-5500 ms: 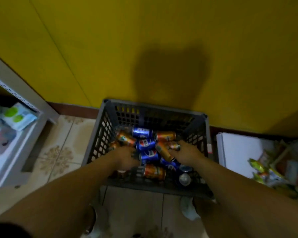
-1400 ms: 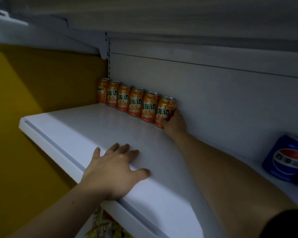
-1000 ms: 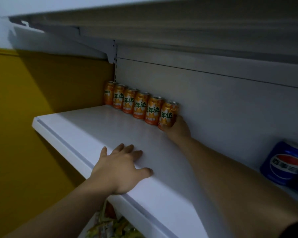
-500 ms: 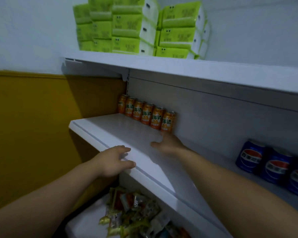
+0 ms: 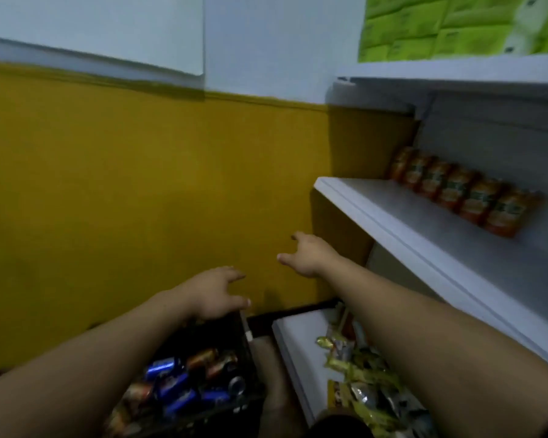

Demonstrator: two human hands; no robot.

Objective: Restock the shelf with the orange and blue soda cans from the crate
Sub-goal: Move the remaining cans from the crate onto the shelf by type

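Head view: both hands are out in front of the yellow wall [image 5: 124, 191] and neither has a can. The left hand [image 5: 214, 292] hangs over the far rim of the dark crate [image 5: 231, 335], fingers loosely spread and empty, while the right hand [image 5: 310, 256] sits a touch higher, just off the end of the white shelf [image 5: 424, 238], fingers splayed, holding nothing. Down in the crate the cans lie jumbled on their sides, glossy blue cans [image 5: 174, 385] mixed with orange cans [image 5: 203, 358]. Up on the shelf, an upright row of orange cans [image 5: 465, 194] with green labels, blurred, stands tight along the back panel.
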